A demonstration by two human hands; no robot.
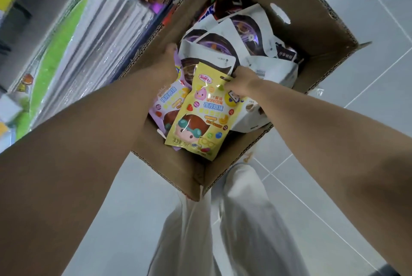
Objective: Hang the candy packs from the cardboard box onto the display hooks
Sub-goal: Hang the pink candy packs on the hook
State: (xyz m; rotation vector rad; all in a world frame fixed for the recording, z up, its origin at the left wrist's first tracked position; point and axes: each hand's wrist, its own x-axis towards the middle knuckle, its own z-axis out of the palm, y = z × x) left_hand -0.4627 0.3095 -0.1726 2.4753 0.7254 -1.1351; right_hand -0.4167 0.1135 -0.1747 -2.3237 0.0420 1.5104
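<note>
In the head view, the right hand pinches the glossy yellow candy pack at its top edge beside the hang hole, likely to keep the hole free for a hook. The pack is tilted over the near corner of the open brown corrugated cardboard box. The left hand, by the box's left wall, seems to grip the lilac candy pack underneath, though its fingers are mostly hidden.

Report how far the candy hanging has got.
Done: cannot tell; no hooks or hung packs show. In hand: the right hand pinches the yellow pack by its top, and the left hand holds the purple pack, both over the cardboard box. Left: hanging these, plus the white packs piled inside.
</note>
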